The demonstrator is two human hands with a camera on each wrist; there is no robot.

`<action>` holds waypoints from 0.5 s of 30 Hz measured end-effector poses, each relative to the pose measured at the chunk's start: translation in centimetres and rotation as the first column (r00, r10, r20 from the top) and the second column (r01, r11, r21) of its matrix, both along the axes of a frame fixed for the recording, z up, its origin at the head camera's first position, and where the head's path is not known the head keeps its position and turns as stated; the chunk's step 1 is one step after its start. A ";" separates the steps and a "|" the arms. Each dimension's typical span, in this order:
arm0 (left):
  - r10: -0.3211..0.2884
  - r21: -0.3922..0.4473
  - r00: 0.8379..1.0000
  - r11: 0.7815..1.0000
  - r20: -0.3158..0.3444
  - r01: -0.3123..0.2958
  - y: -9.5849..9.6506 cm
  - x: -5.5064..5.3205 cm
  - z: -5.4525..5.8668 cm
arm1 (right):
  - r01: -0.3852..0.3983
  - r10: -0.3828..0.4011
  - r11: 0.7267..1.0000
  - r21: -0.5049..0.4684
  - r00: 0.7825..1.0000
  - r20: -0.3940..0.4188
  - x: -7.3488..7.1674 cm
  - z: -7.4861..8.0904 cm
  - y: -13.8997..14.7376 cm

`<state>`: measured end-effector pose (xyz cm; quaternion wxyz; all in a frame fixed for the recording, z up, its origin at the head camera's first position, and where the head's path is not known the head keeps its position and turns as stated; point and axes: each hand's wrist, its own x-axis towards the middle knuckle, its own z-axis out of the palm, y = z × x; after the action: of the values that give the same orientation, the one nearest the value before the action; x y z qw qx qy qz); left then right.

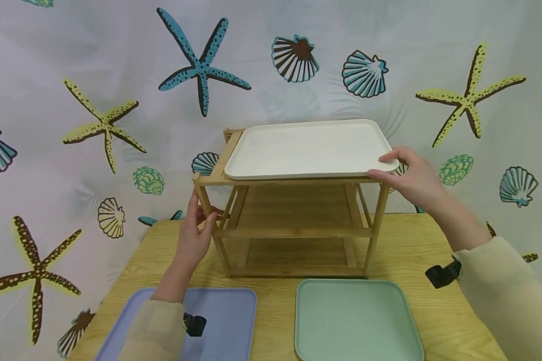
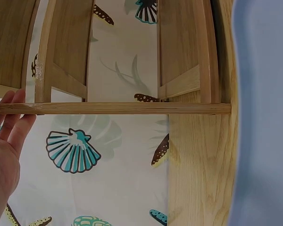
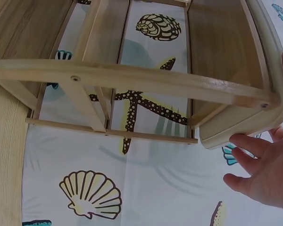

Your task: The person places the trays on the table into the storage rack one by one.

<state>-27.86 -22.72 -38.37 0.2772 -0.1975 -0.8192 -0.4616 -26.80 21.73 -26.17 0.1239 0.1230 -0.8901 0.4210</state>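
A three-level wooden shelf rack (image 1: pixel 293 232) stands on the table, with a white tray (image 1: pixel 307 148) lying across its top. My left hand (image 1: pixel 194 233) holds the rack's front left post, fingers behind it and thumb toward the front. In the left wrist view, the fingers of that hand (image 2: pixel 7 150) reach past the post (image 2: pixel 132 108) near its upper end. At the tray's front right corner, my right hand (image 1: pixel 413 178) pinches the rim, one finger over the inner edge. The right wrist view shows the fingers of this hand (image 3: pixel 266 165) against the tray's end (image 3: pixel 240 127).
A blue tray (image 1: pixel 221 321) lies on the wooden table (image 1: pixel 275 311) at front left, partly hidden by my left sleeve. To its right lies a green tray (image 1: pixel 354 321), just before the rack. Behind everything hangs a cloth (image 1: pixel 271 105) printed with starfish and shells.
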 end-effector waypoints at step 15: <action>-0.008 -0.002 0.999 1.000 -0.045 0.008 0.2 -0.2 -0.2 | -0.028 0.029 0.999 -0.019 0.998 0.051 -2.1 -0.3 -2.6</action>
<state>-28.08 -22.54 -38.57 0.2934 -0.2114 -0.8123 -0.4575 -28.89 19.15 -26.43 0.0963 0.1240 -0.8872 0.4339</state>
